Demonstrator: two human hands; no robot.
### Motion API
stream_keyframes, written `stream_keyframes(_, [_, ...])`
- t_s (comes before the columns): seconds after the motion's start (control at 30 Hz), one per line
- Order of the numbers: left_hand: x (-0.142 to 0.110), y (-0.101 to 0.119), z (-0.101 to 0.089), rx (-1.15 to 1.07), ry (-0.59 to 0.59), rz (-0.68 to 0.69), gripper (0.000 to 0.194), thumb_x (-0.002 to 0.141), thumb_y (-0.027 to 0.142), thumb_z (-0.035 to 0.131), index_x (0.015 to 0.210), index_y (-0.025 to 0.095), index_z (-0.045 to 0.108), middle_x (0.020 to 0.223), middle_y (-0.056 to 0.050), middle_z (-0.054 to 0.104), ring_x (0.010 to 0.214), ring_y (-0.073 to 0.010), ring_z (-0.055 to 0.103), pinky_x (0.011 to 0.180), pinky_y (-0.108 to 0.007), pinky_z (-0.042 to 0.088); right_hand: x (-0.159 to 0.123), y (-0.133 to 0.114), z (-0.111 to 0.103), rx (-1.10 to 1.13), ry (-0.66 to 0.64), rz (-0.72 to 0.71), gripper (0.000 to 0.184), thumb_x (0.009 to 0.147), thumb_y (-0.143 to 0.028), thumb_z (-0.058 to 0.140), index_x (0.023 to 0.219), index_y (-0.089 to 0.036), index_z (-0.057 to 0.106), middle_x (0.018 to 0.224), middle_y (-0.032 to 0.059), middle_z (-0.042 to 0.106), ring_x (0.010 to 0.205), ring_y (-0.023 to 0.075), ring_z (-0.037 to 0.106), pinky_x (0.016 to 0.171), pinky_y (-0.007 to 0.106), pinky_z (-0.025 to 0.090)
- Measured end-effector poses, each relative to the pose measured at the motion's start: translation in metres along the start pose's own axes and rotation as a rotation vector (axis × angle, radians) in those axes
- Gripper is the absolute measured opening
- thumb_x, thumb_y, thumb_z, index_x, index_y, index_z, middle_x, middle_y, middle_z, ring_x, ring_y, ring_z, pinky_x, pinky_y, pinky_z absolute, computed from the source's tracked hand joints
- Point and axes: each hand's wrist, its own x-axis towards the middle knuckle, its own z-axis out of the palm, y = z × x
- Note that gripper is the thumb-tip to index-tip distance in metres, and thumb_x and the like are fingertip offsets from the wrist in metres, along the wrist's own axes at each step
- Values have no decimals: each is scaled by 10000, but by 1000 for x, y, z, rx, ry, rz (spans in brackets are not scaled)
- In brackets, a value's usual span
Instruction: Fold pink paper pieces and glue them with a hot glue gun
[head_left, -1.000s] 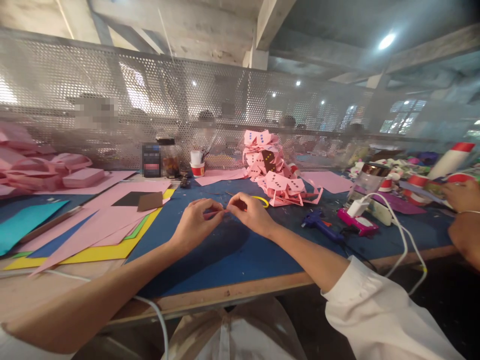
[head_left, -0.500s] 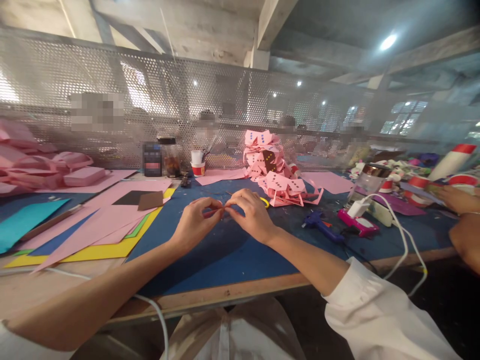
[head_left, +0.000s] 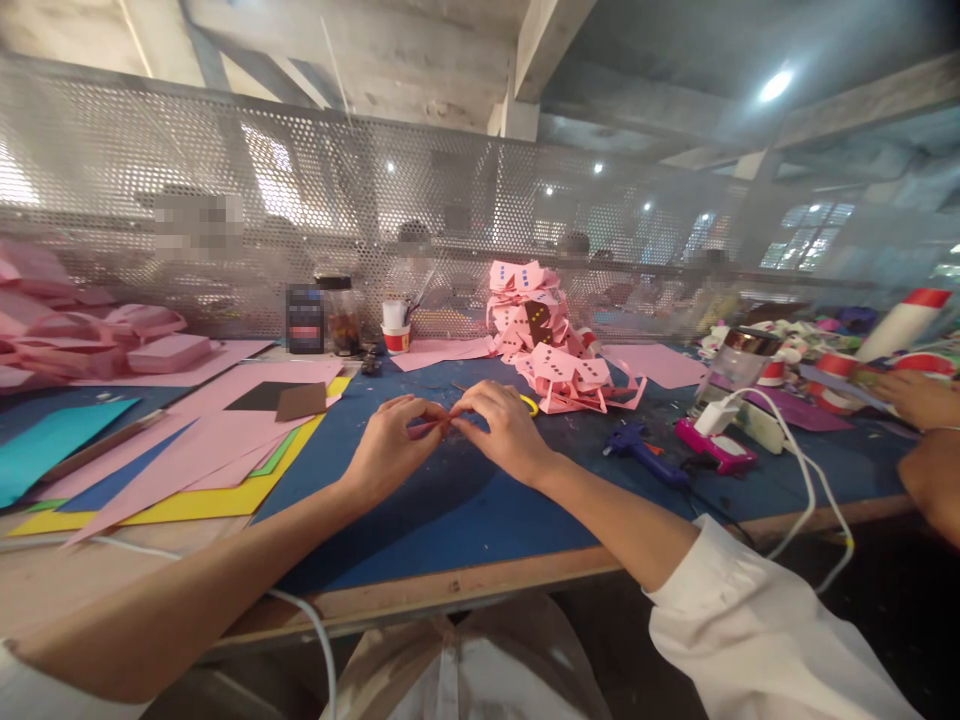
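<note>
Above the blue mat (head_left: pixel 420 540), my left hand (head_left: pixel 394 445) is closed in a pinch on a small pink strip (head_left: pixel 424 430), mostly hidden by the fingers. My right hand (head_left: pixel 506 430) meets it fingertip to fingertip, its thumb and forefinger pinched together. What the right fingertips grip is too small to make out. Just beyond the right hand, the yellow handle (head_left: pixel 530 404) of some tool shows. A heap of folded pink pieces with dark and blue dots (head_left: pixel 566 375) stands behind it.
On the left lie coloured sheets (head_left: pixel 247 440) and a pile of pink shapes (head_left: pixel 82 330). To the right are a blue glue gun (head_left: pixel 645 452), a magenta power strip (head_left: pixel 716 447) with a white cable, and a lidded jar (head_left: pixel 731 370). A co-worker's hand (head_left: pixel 919 398) is at far right.
Both hands stay almost in place, fingertips together, with only a slight shift of the fingers. The pink strip at the left hand shows a little more plainly.
</note>
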Motion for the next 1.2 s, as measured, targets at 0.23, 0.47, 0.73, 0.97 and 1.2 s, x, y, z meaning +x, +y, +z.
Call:
stream_keyframes(0.23, [1, -1, 0, 17, -36, 24, 134, 836, 253, 569, 805, 213, 693, 875, -35, 734, 863, -193, 661, 817, -330, 544, 0, 2, 1, -16, -28, -16, 85, 916, -263, 615, 975, -204, 629, 1016, 49, 658, 1015, 194, 571, 877, 339, 346])
stream_keyframes(0.47, [0, 0, -1, 8, -41, 8, 124, 831, 234, 571, 822, 214, 693, 898, -40, 726, 886, -197, 654, 822, -327, 540, -1, 3, 2, -10, -20, -20, 86, 921, -267, 608, 979, -209, 632, 1020, 48, 658, 1025, 196, 570, 873, 339, 349])
stream_keyframes(0.73, [1, -3, 0, 69, -30, 36, 113, 823, 209, 585, 815, 212, 697, 882, -35, 727, 861, -196, 645, 820, -327, 533, 0, 3, 3, -10, -26, -27, 61, 913, -241, 612, 953, -199, 631, 986, 40, 664, 993, 186, 578, 858, 331, 346])
stream_keyframes(0.97, [0, -4, -1, 124, -25, 64, 94, 845, 226, 600, 825, 209, 690, 905, -37, 726, 846, -192, 643, 830, -320, 520, 0, 5, 5, 2, -24, -41, 24, 894, -201, 628, 915, -189, 629, 949, 25, 667, 954, 171, 588, 844, 321, 349])
stream_keyframes(1.2, [2, -5, -1, 176, -29, 94, 62, 843, 202, 625, 804, 207, 673, 886, -18, 730, 836, -187, 633, 836, -317, 482, 0, 5, 6, -16, -66, -47, 29, 893, -173, 617, 915, -182, 601, 941, 28, 647, 943, 174, 581, 836, 317, 363])
